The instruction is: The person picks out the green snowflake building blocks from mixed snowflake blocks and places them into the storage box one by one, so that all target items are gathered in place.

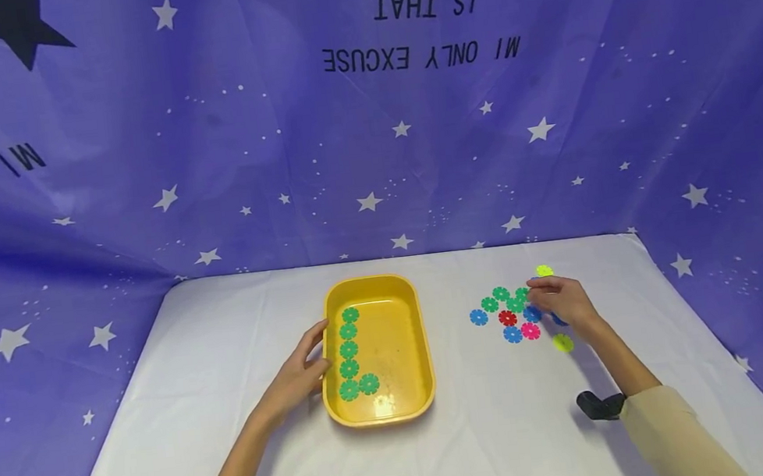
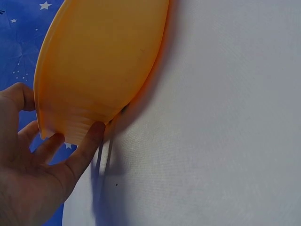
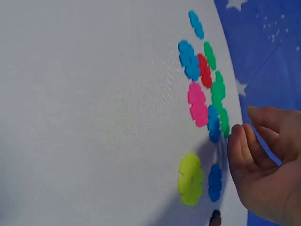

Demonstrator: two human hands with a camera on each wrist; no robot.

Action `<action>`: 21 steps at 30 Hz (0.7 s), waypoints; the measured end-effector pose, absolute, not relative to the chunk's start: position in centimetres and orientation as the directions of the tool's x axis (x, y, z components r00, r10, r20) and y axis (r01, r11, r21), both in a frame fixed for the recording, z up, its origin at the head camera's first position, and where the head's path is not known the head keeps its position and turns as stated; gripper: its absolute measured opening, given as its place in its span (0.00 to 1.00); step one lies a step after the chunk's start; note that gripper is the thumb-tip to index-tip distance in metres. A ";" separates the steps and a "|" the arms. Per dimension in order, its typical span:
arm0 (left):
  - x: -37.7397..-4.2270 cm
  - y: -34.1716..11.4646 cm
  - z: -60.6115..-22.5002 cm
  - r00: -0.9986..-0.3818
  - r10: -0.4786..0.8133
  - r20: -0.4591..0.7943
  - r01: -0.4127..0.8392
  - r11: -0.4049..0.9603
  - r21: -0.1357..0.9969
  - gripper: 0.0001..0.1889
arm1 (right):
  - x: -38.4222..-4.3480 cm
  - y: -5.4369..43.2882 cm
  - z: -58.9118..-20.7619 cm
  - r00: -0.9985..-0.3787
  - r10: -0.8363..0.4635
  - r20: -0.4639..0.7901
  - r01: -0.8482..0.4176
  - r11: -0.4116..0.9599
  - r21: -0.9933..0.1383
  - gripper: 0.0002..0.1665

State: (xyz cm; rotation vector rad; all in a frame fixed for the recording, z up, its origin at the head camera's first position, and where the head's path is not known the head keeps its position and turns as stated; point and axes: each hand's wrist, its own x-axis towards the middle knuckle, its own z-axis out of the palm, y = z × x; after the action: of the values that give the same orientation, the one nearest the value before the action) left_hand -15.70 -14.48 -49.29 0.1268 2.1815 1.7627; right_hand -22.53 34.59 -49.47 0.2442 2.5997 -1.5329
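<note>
My left hand point(image 1: 296, 377) holds the left side of a yellow tray point(image 1: 428, 358), with fingertips at its rim and against its outer wall, as the left wrist view also shows. Inside the tray, several green notched discs point(image 1: 348, 349) lie in an L shape along the left and near sides. On the right, my right hand point(image 1: 564, 300) hovers over loose notched discs, its fingertips beside a green disc point(image 1: 521, 294). The right wrist view shows a gap between thumb and bent fingers, with nothing seen between them. Part of the pile is hidden under this hand.
Around the right hand lie a red disc point(image 1: 507, 319), a pink disc point(image 1: 530, 331), a blue disc point(image 1: 478, 317) and a yellow disc point(image 1: 563, 342). A white cloth point(image 1: 462, 449) covers the table. Behind it hangs a purple star-printed curtain point(image 1: 323, 221).
</note>
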 end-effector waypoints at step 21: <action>-15.7 -14.3 -49.3 -0.941 0.265 -0.212 -0.152 0.230 0.961 0.38 | -24.5 34.5 -50.8 -0.964 0.124 -0.233 0.261 0.594 -0.761 0.25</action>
State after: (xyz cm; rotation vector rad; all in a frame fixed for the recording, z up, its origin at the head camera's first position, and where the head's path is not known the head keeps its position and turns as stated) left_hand -15.69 -14.34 -49.27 0.1047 2.1783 1.7618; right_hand -24.53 34.50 -50.79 0.3239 2.6631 -1.3104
